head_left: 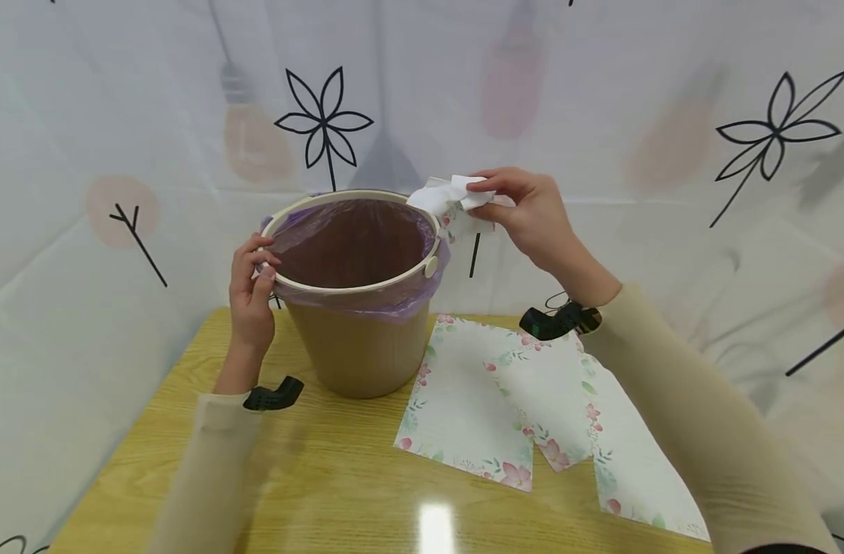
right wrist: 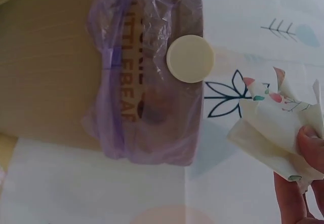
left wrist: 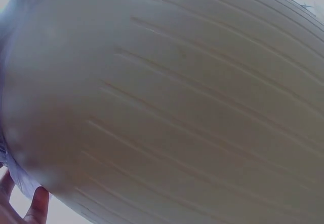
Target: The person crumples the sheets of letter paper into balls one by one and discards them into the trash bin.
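Note:
A brown trash bin with a cream rim stands on the table, lined with a purple plastic bag folded over its edge. My left hand grips the rim at the bin's left side, thumb outside; the left wrist view shows mostly the bin's ribbed wall. At the right side of the rim, my right hand pinches a crumpled sheet of floral paper. In the right wrist view this crumpled paper sits between thumb and fingers, beside the bin's round cream knob.
Several flat sheets of floral-bordered paper lie overlapping to the right of the bin on the wooden table. Behind stands a white cloth backdrop printed with flowers and light bulbs.

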A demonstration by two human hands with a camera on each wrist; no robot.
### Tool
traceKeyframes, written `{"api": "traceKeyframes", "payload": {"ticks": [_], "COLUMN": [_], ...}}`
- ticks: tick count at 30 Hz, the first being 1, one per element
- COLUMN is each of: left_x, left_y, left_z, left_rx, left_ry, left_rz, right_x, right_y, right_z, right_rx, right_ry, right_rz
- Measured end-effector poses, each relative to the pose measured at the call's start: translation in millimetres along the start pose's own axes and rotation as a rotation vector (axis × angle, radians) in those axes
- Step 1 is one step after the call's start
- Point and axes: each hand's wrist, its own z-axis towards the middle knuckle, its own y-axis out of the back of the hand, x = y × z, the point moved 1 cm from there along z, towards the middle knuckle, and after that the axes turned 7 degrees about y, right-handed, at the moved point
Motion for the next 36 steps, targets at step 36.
{"api": "traceKeyframes", "payload": {"ticks": [36], "left_x": [1.4], "left_y": [-6.5], "left_z": [-2.5], "left_rx": [-0.064], "left_ry": [0.026], "left_rz": [-0.046], "right_x": [-5], "right_y": [-68], "right_z": [82], "right_rx": [0.802], "right_ry": [-0.457], "right_rz": [-0.135]}}
